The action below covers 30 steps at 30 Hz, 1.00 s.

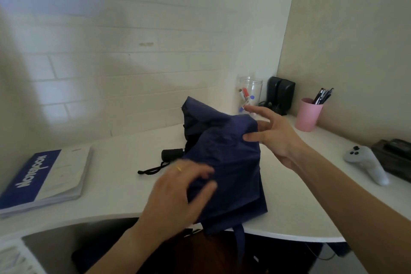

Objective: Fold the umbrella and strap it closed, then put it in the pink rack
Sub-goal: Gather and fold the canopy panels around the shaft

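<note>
While it lies loose: one umbrella (224,162), two hands on it.

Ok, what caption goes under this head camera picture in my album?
Two hands gather a navy umbrella on a white desk.

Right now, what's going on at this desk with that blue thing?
A person is gathering up a navy folding umbrella on the white desk. The left hand grips the loose canopy near the desk's front edge, though it is blurred. The right hand touches the fabric farther back, its fingers spread. The canopy is still rumpled and unstrapped, with the black handle poking out to the left.
</note>
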Available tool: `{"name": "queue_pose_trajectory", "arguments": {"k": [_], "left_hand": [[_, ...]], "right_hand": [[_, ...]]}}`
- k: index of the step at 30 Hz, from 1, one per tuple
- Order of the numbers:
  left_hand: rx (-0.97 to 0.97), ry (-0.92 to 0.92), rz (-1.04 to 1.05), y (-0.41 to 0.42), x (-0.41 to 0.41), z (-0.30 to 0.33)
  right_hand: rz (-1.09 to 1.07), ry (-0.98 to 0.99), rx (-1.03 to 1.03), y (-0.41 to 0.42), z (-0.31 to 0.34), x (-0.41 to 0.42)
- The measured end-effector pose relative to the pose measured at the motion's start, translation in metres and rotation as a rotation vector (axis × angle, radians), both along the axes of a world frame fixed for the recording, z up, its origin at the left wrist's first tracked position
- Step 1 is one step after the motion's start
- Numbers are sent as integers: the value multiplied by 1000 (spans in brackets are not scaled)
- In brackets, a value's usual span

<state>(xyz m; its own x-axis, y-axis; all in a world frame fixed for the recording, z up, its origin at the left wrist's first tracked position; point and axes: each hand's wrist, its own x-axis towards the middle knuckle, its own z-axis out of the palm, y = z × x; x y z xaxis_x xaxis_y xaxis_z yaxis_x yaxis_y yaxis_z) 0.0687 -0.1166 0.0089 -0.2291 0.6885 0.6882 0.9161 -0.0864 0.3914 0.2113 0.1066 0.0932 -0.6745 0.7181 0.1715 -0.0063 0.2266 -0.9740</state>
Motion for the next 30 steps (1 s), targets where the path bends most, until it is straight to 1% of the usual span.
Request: {"name": "queue_pose_trajectory", "arguments": {"k": [1,2,3,4,5,6,7,9,12,15,17,20,22,24,26,30], "left_hand": [[127,-187,74,3,-1,13],[189,-411,133,9,-3,27],[162,-657,165,15,-6,42],[91,-888,164,23,-10,56],[18,-1069,130,32,-17,64],[-44,-1194,74,39,-21,70],[-82,-1264,18,45,-26,73],[-120,-1278,-106,56,-34,74],[-155,-1190,-238,61,-39,73],[-140,-1113,-302,58,-40,70],[-167,-1070,-321,55,-39,65],[-305,-1014,-379,49,-41,59],[-395,-944,-408,48,-42,58],[-353,-879,-300,51,-42,57],[-280,-878,-196,52,-43,56],[-271,-887,-257,39,-49,47]], "right_hand": [[37,6,31,-6,-2,7],[63,6,67,-11,-6,12],[80,-4,107,-16,-9,17],[91,-20,147,-20,-13,19],[97,-43,184,-23,-17,22],[105,-63,208,-26,-21,24],[112,-80,219,-28,-24,26],[120,-98,216,-31,-29,30],[129,-85,183,-33,-32,38],[116,-22,124,-31,-30,44],[108,25,66,-30,-29,47],[108,88,-18,-26,-31,47],[101,118,-45,-26,-32,46],[73,107,-8,-28,-32,45],[41,89,67,-29,-34,44],[-21,66,202,-25,-40,47]]}}
